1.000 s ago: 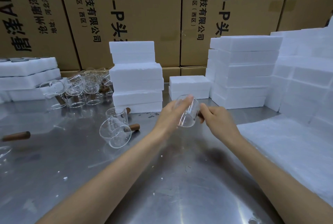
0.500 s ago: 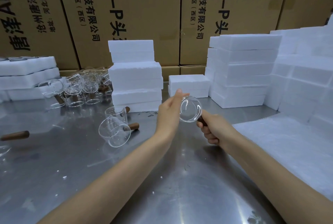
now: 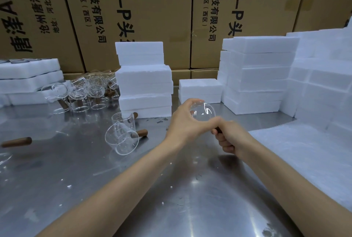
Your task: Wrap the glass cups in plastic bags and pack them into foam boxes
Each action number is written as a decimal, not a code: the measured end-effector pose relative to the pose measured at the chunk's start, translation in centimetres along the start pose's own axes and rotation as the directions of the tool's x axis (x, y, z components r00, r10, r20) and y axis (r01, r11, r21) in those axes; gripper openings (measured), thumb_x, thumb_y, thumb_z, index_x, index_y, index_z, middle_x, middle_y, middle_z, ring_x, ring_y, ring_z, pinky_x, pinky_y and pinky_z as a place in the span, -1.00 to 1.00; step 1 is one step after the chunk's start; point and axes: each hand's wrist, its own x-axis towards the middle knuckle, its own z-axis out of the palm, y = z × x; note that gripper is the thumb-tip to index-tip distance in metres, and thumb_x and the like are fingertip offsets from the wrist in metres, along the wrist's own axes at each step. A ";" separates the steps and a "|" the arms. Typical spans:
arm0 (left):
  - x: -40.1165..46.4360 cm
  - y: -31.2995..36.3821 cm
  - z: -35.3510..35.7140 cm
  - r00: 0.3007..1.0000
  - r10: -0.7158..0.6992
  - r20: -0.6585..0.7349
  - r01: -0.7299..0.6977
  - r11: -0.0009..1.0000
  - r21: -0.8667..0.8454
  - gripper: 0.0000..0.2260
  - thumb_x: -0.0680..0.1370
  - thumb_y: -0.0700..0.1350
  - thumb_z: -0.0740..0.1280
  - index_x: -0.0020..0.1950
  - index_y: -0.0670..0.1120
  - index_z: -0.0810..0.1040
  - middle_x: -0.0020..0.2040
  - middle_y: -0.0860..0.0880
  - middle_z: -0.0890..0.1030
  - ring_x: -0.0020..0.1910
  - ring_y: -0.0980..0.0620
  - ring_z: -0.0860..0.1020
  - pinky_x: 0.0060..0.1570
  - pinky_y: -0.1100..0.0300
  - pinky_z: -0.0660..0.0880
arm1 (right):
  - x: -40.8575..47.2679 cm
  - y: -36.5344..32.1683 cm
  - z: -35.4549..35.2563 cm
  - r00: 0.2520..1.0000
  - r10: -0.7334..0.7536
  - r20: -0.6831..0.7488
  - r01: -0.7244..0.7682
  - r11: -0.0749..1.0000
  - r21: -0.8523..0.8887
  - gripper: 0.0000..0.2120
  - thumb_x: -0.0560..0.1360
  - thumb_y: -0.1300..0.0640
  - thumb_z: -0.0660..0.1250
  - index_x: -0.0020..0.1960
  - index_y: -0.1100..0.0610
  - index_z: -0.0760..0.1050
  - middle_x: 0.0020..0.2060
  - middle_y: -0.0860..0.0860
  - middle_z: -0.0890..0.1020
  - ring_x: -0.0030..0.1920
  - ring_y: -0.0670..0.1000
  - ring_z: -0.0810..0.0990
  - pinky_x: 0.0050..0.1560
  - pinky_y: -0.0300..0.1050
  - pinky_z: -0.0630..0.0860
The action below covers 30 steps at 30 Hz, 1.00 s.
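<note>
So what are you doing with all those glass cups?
A person is holding one glass cup up over the metal table with both hands. The left hand wraps round the glass, and the right hand grips its wooden handle. It has no bag on it yet. Two more cups lie on the table to the left, with a bunch more farther back. White foam boxes are stacked behind, waiting.
</note>
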 end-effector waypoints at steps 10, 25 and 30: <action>1.5 0.7 -4.1 0.891 0.052 0.451 -0.067 0.998 0.018 -0.32 0.34 -0.11 0.58 0.41 0.06 0.41 0.35 0.14 0.48 0.30 0.18 0.48 0.33 0.14 0.40 | 0.4 0.0 -1.6 0.992 0.003 0.130 -0.011 0.998 0.061 -0.58 0.53 -0.05 0.11 -0.48 0.03 0.31 -0.56 -0.10 0.13 -0.60 -0.10 0.04 -0.61 -0.30 0.00; 1.8 -0.4 -4.3 0.904 -0.069 0.421 0.273 0.852 -0.447 -0.70 0.32 0.00 0.49 0.04 0.01 0.70 0.10 0.03 0.67 0.05 0.06 0.65 0.02 0.27 0.57 | 0.0 -0.2 -1.5 0.987 -0.027 0.158 0.024 0.999 0.024 -0.56 0.50 -0.10 0.14 -0.51 0.02 0.31 -0.56 -0.09 0.15 -0.58 -0.09 0.06 -0.60 -0.30 0.02; 1.1 -0.2 -2.4 0.951 -0.193 0.242 0.291 0.827 -0.481 -0.71 0.41 0.03 0.48 0.07 -0.05 0.63 0.04 0.03 0.69 0.03 0.03 0.66 0.07 0.19 0.56 | 0.0 -0.3 -0.8 0.999 -0.039 0.035 0.041 0.997 -0.071 -0.63 0.49 0.02 0.12 -0.48 0.05 0.30 -0.59 -0.07 0.20 -0.57 -0.06 0.08 -0.54 -0.27 0.02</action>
